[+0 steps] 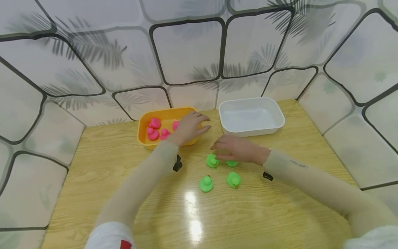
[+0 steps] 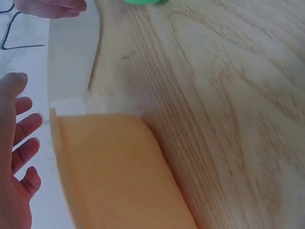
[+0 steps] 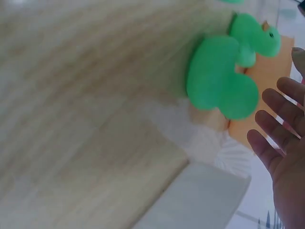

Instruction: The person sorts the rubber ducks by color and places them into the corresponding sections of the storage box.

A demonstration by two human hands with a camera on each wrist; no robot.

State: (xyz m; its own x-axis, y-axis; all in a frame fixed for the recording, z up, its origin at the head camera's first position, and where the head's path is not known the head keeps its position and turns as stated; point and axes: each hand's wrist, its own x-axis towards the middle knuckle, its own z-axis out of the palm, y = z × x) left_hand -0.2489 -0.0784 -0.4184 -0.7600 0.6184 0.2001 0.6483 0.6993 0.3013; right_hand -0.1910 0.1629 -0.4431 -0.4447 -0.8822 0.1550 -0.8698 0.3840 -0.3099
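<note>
My left hand [image 1: 189,128] hovers over the right side of a yellow-orange tub [image 1: 146,141], fingers loosely spread and holding nothing. Inside the tub lie several pink rubber ducks [image 1: 153,134], some partly hidden by that hand. Above the green rubber ducks is my right hand [image 1: 239,148], with relaxed fingers and nothing in its grasp. One green duck [image 1: 212,160] stands by its fingertips, and another green duck [image 1: 231,163] is partly covered by the hand. Nearer to me stand two more, a left green duck [image 1: 206,184] and a right green duck [image 1: 234,180].
A white tub [image 1: 252,131] with no ducks visible in it stands at the back right of the wooden table [image 1: 264,214]. Patterned padded walls [image 1: 189,52] rise behind the table and along both sides.
</note>
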